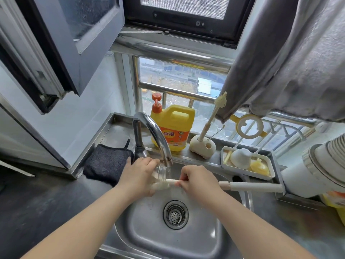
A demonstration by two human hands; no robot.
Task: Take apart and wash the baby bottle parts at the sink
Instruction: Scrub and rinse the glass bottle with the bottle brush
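A clear baby bottle (pixel 162 171) is gripped in the left hand (pixel 139 175), fingers curled round its body, with the open neck turned toward the faucet spout (pixel 155 136) directly above. A long white bottle brush (pixel 242 186) is pinched in the right hand (pixel 197 181), its bristled end laid against the bottle's side near the left palm, its handle stretched out to the right over the sink's edge. Both hands are held close together over the stainless steel sink (pixel 149 238), above the round drain strainer (pixel 175 214). Whether water is running from the spout cannot be told. A dark cloth (pixel 107 163) is draped over the sink's left rim, just beside the left hand. On the steel ledge behind the faucet a yellow dish soap jug (pixel 172 128) with an orange pump is stood, and to its right a cream brush holder (pixel 202 147) with a slim nipple brush (pixel 214 113) upright in it. Further right, a white tray (pixel 268 177) is seen holding a white bottle cap (pixel 240 157) and a yellowish silicone nipple (pixel 259 166). A grey curtain (pixel 291 58) is hung at the upper right, over a barred window (pixel 179 85).
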